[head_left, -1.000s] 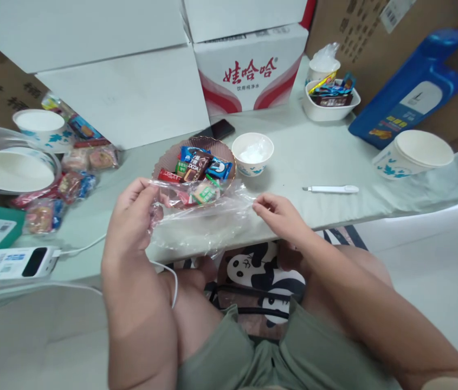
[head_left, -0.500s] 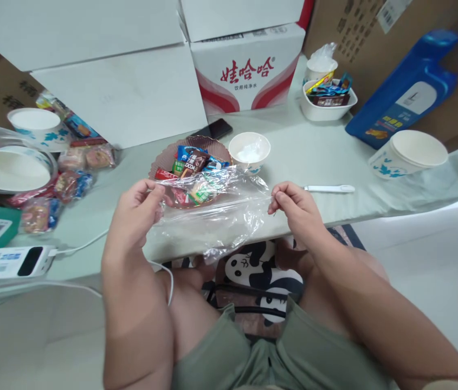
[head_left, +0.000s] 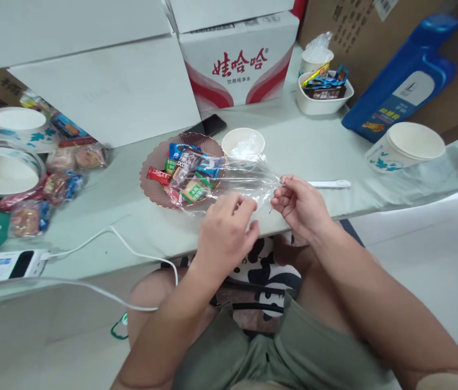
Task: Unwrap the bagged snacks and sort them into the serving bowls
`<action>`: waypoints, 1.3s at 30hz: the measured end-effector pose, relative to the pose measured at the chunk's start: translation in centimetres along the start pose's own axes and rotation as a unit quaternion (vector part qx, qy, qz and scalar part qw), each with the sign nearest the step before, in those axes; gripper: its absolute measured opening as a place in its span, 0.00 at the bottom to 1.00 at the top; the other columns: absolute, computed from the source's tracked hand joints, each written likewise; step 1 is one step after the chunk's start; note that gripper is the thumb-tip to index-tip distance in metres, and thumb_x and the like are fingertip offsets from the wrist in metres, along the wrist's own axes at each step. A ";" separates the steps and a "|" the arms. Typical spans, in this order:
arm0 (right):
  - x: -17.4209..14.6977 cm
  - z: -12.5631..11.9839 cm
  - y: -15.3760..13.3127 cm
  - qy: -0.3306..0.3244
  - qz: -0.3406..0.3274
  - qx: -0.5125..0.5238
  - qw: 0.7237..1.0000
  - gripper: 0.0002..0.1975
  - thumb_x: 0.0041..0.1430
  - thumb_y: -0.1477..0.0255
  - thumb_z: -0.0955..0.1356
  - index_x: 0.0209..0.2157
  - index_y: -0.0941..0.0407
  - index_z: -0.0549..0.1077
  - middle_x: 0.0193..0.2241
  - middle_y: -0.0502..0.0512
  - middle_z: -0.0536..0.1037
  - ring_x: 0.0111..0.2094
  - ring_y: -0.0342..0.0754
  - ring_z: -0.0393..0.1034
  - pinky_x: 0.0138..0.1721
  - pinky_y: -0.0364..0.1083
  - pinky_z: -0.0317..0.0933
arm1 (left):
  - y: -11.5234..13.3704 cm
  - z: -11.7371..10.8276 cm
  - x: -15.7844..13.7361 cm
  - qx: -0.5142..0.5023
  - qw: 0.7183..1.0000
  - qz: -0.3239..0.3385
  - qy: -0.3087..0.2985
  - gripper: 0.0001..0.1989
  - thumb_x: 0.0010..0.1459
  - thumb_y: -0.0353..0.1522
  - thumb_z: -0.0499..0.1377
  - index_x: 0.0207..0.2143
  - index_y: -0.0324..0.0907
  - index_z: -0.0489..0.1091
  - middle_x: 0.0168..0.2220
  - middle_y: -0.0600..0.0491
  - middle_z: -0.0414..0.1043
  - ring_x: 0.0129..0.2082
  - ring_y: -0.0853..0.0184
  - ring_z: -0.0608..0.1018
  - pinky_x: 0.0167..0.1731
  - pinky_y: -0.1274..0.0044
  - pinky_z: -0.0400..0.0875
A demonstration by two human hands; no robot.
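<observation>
A clear, crinkled plastic bag [head_left: 240,179] stretches over the near right part of a pinkish scalloped plate [head_left: 151,197]. My right hand [head_left: 300,206] pinches the bag's right end between thumb and fingers. At the bag's near edge is my left hand [head_left: 226,227], its fingers curved and its thumb apart; no grip on the plastic shows. Several wrapped snacks [head_left: 182,170] lie on the plate, partly seen through the film. Just behind the bag stands a paper cup [head_left: 244,142] with crumpled clear plastic inside.
A white-handled tool [head_left: 330,184] lies beyond my right hand. Further right are stacked paper cups [head_left: 405,146], a blue bottle [head_left: 399,81] and a white tub [head_left: 326,100] of packets. A phone [head_left: 212,125] rests behind the plate. Left are packaged snacks [head_left: 29,218] and a white cabled device [head_left: 7,265].
My left hand has let go of the bag's left end and moved right, close to my right hand. The bag now lies lower across the plate. My right hand keeps its pinch.
</observation>
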State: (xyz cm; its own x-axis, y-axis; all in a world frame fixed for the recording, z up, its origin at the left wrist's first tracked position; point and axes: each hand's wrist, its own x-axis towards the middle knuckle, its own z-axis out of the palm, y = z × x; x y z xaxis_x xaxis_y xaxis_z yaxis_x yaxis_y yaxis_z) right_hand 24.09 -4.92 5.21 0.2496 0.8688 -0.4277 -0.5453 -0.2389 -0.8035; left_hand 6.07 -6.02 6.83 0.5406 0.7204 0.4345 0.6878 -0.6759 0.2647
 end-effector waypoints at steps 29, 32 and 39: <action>1.5 -6.0 -0.8 0.061 -0.193 -0.331 0.922 0.45 0.53 0.51 0.74 0.67 0.43 0.53 0.59 0.65 0.71 0.42 0.56 0.77 0.30 0.49 0.70 | 0.2 -0.4 -0.2 -0.073 0.954 -0.011 -0.290 0.06 0.63 0.26 0.54 0.36 0.43 0.70 0.34 0.52 0.73 0.32 0.64 0.76 0.29 0.73 0.61; 1.5 -6.2 -0.4 0.068 -0.244 -0.444 0.859 0.46 0.49 0.61 0.76 0.67 0.46 0.57 0.54 0.63 0.75 0.36 0.53 0.76 0.34 0.51 0.69 | 2.1 0.9 -0.2 -0.059 0.945 -0.009 -0.322 0.07 0.66 0.28 0.53 0.38 0.43 0.70 0.37 0.50 0.76 0.33 0.62 0.78 0.28 0.72 0.61; 2.9 -8.4 -1.4 0.089 -0.257 -0.537 0.799 0.14 0.55 0.73 0.68 0.44 0.52 0.74 0.31 0.52 0.79 0.26 0.49 0.74 0.37 0.52 0.65 | 4.3 2.2 -0.8 -0.148 0.929 -0.012 -0.339 0.10 0.64 0.40 0.60 0.39 0.42 0.72 0.32 0.52 0.77 0.32 0.61 0.78 0.29 0.72 0.65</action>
State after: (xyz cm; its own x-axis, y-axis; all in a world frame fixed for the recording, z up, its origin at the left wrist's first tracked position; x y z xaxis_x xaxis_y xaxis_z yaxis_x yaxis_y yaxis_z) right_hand 32.32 -5.74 1.59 0.3823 0.9188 0.0979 0.6423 -0.1881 -0.7430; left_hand 9.71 -9.17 5.74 0.7768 0.6001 -0.1909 0.5946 -0.5992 0.5362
